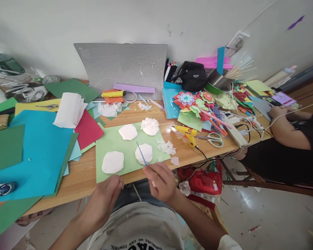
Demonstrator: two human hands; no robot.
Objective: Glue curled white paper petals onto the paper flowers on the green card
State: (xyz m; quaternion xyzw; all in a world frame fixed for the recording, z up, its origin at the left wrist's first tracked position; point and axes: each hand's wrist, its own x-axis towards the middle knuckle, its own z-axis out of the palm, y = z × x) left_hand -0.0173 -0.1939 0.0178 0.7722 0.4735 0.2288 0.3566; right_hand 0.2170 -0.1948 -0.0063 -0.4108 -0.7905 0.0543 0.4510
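My right hand (160, 182) is closed on a thin blue stick (141, 153) that slants up over the near white paper round (144, 153). My left hand (104, 198) sits at the table's front edge with fingers curled, below another white round (113, 161); what it pinches is hidden. Both rounds lie on a light green sheet (112, 140), along with a third round (128, 132) and a fringed white paper flower (150, 125) farther back.
Blue, green and red paper sheets (33, 149) cover the left side. A yellow glue gun (187, 134), scissors (214, 139), a power strip (234, 133) and paper flowers (195, 102) lie to the right. Another person's arm (287, 130) rests at the far right. A grey cutting mat (122, 66) leans on the wall.
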